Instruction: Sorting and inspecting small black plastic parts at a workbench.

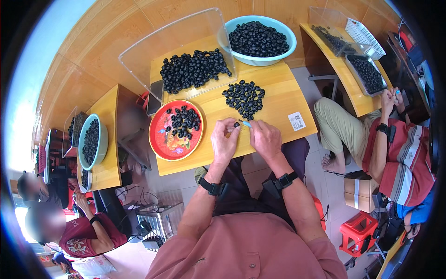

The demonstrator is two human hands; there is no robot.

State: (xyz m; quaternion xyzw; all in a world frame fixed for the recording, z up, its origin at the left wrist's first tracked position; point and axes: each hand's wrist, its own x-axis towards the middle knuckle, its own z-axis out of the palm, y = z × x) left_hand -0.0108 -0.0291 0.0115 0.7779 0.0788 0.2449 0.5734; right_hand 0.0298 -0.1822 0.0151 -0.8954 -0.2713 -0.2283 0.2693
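Near the front edge of the yellow table, my left hand (225, 141) pinches a small round black bead (237, 124) between thumb and fingers. My right hand (266, 141) grips a slim tool with a light blue handle (247, 124), its tip close to the bead. Just beyond my hands lies a loose pile of black beads (244, 98), some showing a pale hole or ring. A round red tray (162, 149) with a floral pattern stands to the left, with several more black beads in it.
Farther back, a clear plastic screen (139, 49) stands by a big heap of black beads (190, 72). A light blue basin (291, 44) full of beads is at the back right. Neighbouring tables hold similar basins; people sit on both sides. A red stool (357, 232) stands at right.
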